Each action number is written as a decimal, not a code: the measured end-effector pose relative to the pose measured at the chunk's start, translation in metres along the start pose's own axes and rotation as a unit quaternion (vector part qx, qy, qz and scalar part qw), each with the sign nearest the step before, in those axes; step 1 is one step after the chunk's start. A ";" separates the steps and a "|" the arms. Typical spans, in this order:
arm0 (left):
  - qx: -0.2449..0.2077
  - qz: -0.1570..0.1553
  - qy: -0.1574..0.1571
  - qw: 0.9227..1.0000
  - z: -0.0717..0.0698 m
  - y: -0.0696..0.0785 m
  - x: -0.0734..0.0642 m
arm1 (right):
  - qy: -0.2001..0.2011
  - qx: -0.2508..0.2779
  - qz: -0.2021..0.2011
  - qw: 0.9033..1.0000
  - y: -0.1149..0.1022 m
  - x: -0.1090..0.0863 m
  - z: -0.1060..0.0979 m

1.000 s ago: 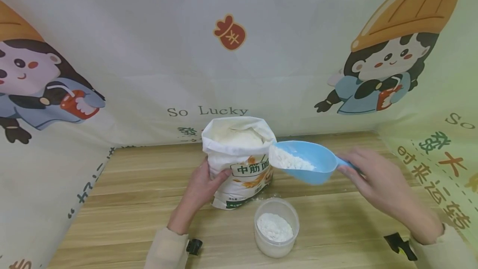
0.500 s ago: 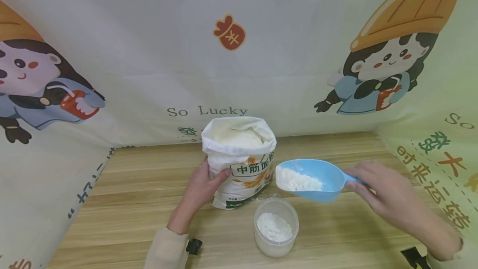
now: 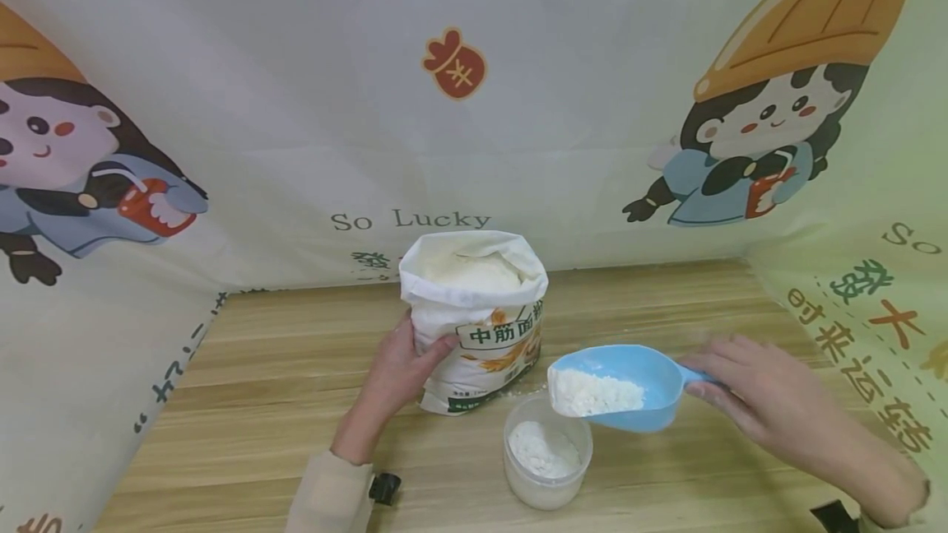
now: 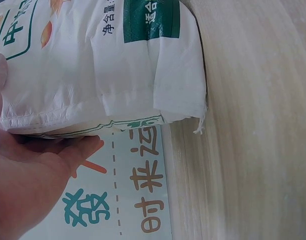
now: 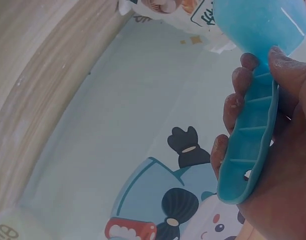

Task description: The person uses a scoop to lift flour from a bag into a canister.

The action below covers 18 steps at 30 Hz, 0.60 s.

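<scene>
A white flour bag [image 3: 444, 315] with its top folded open stands on the wooden table. My left hand [image 3: 403, 364] grips its left side, thumb on the front and fingers behind, as the left wrist view also shows. My right hand [image 3: 763, 397] holds a light blue scoop [image 3: 652, 389] by its ribbed handle [image 5: 250, 130], fingers curled round it. White flour [image 3: 596, 393] lies in the front of the scoop, whose tip overlaps the rim of a clear round tub [image 3: 548, 488] in the head view. More flour [image 3: 546, 449] sits inside the tub.
The wooden table [image 3: 244, 426] meets a printed cloth backdrop [image 3: 311, 105] at the back and both sides. Flour specks lie on the table between bag and tub. A black strap piece [image 3: 385, 488] is at the left cuff.
My right hand has brought the loaded scoop from beside the bag's mouth down and slightly right, to the tub's rim. The left hand, bag and tub have stayed in place.
</scene>
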<state>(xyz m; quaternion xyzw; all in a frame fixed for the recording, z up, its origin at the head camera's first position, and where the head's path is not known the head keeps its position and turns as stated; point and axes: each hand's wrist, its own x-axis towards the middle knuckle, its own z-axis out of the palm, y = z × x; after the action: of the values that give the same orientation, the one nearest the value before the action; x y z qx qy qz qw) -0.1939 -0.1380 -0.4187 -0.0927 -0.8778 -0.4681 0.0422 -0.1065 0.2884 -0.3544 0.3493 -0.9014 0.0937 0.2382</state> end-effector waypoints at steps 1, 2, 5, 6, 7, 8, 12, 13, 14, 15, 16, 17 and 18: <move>-0.001 0.001 -0.001 1.000 0.000 0.000 0.000 | -0.005 -0.001 0.001 1.000 0.000 0.000 0.000; -0.002 0.002 -0.001 1.000 0.000 -0.001 0.000 | -0.008 -0.002 0.002 1.000 -0.001 0.000 0.000; -0.002 0.005 0.000 1.000 0.000 -0.001 0.001 | -0.018 -0.003 0.003 1.000 -0.001 -0.001 0.000; -0.002 0.005 0.000 1.000 0.000 -0.001 0.001 | -0.020 -0.004 0.003 1.000 -0.001 -0.002 0.000; -0.001 0.004 0.000 1.000 0.000 -0.001 0.001 | -0.023 -0.004 0.002 1.000 -0.002 -0.002 0.000; 0.000 0.004 0.000 1.000 0.000 -0.001 0.001 | -0.025 -0.004 0.001 1.000 -0.002 -0.002 0.000; 0.001 0.003 0.000 1.000 0.000 -0.001 0.000 | -0.032 -0.005 -0.001 0.999 -0.003 -0.002 0.000; 0.001 0.004 0.000 1.000 0.000 -0.001 0.000 | -0.033 -0.004 0.000 0.999 -0.003 -0.002 0.000; 0.001 0.005 0.001 1.000 0.000 -0.001 0.000 | -0.033 -0.004 -0.001 0.999 -0.003 -0.002 0.000; 0.001 0.006 0.001 1.000 0.000 -0.001 0.000 | -0.034 -0.005 -0.001 0.999 -0.004 -0.001 0.000; 0.001 0.007 0.001 1.000 0.000 -0.002 0.000 | -0.035 -0.007 -0.003 0.999 -0.004 -0.001 0.000; 0.001 0.008 0.000 1.000 0.000 -0.002 0.000 | -0.036 -0.007 -0.004 0.999 -0.005 0.000 0.000; 0.001 0.009 0.000 1.000 0.000 -0.002 0.000 | -0.036 -0.008 -0.006 0.999 -0.005 0.000 0.000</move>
<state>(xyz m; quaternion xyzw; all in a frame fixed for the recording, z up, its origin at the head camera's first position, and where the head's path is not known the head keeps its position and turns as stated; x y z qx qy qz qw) -0.1942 -0.1392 -0.4201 -0.1004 -0.8776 -0.4665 0.0467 -0.1032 0.2842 -0.3544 0.3558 -0.9079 0.0725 0.2093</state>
